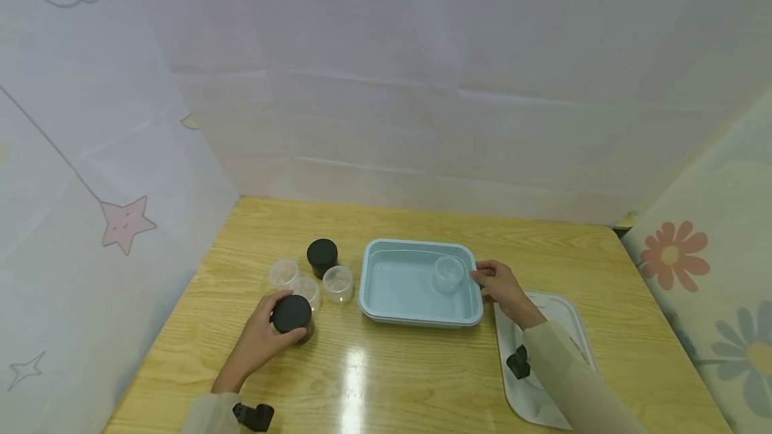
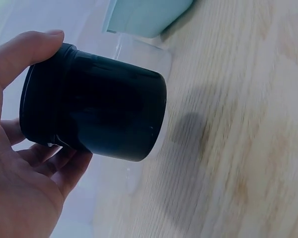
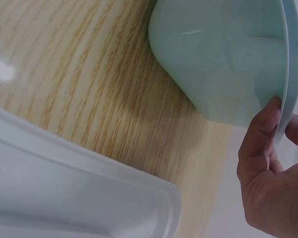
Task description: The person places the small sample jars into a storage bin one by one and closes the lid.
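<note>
A black lidded jar [image 1: 292, 313] is held in my left hand [image 1: 261, 341], thumb on one side and fingers on the other. In the left wrist view the jar [image 2: 104, 101] appears just above the wood, with a shadow beside it. My right hand [image 1: 502, 290] pinches the right rim of a light blue tray [image 1: 395, 283]; the right wrist view shows the thumb and fingers on either side of that rim [image 3: 289, 74]. Inside the tray, toward its right side, stands a clear plastic cup [image 1: 448, 274].
Beyond my left hand stand several clear cups, one of them [image 1: 338, 284] near the tray, and a second black jar [image 1: 322, 256]. A white tray [image 1: 512, 380] lies under my right forearm on the wooden table [image 1: 416, 380]. Printed cloth [image 1: 386, 99] hangs behind.
</note>
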`<state>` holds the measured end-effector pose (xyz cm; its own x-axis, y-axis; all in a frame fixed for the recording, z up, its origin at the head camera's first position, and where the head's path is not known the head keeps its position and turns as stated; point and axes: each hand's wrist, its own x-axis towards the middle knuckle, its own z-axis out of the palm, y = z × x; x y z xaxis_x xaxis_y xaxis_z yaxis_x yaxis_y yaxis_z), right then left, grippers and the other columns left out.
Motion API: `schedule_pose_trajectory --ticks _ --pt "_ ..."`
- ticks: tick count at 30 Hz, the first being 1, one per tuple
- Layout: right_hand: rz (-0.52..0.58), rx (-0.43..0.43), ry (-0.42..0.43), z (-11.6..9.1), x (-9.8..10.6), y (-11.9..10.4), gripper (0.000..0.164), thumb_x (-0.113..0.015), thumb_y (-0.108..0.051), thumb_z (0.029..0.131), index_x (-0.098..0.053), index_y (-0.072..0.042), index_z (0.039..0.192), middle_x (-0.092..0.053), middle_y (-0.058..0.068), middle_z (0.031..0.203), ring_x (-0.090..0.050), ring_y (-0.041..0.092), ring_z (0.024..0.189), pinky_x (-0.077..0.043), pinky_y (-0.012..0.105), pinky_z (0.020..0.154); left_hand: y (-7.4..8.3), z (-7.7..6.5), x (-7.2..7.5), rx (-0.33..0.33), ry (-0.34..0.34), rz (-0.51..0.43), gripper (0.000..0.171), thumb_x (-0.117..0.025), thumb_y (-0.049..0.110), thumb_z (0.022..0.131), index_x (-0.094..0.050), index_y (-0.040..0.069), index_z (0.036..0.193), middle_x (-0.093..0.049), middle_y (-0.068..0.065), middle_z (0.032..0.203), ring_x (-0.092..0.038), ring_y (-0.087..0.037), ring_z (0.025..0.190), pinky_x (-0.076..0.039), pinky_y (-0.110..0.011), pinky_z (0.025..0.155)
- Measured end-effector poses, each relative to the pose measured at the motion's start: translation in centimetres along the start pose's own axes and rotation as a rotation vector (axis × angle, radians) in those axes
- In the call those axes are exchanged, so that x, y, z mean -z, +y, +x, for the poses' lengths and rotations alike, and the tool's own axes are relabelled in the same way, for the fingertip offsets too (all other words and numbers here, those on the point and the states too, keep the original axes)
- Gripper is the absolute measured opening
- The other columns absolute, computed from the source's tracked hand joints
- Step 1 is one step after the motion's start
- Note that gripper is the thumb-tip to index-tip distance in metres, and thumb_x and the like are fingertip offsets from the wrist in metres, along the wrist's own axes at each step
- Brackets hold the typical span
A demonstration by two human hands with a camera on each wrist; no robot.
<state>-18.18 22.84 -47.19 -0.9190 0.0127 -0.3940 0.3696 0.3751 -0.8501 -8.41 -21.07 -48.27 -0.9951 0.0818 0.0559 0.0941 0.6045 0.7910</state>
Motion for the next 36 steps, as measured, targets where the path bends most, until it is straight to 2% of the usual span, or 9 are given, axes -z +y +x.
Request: schedule_pose_trajectory --ticks 10,23,36 --pt "-0.004 -0.011 0.009 0.0 -0.2 0.0 0.044 -0.052 -0.017 0.099 -0.040 0.006 0.134 -0.054 0.014 0.111 -0.055 0.014 0.081 -0.053 0.029 0.064 1.2 0.6 -0.1 -0.027 -0.019 -0.020 0.074 -0.080 0.022 0.077 -0.044 0.001 0.138 -0.046 -0.023 0.135 -0.055 -0.035 0.114 -0.048 -0.048 0.089" --pt "-0.002 -0.003 0.005 0.0 -0.1 0.0 0.044 -0.051 -0.016 0.099 -0.040 0.007 0.134 -0.054 0.015 0.111 -0.054 0.013 0.080 -0.053 0.029 0.064 3.3 2.1 -0.6 -0.070 -0.034 -0.039 0.071 -0.079 0.023 0.078 -0.046 0.006 0.138 -0.052 -0.015 0.128 -0.056 -0.027 0.109 -0.048 -0.046 0.090" --pt "-0.010 -0.015 0.008 0.1 -0.1 0.0 0.045 -0.051 -0.017 0.099 -0.039 0.007 0.135 -0.053 0.017 0.114 -0.054 0.014 0.081 -0.053 0.029 0.064 5.9 3.9 -1.6 -0.118 -0.101 -0.046 0.072 -0.076 0.029 0.081 -0.042 0.008 0.141 -0.049 -0.016 0.132 -0.053 -0.031 0.116 -0.045 -0.050 0.094"
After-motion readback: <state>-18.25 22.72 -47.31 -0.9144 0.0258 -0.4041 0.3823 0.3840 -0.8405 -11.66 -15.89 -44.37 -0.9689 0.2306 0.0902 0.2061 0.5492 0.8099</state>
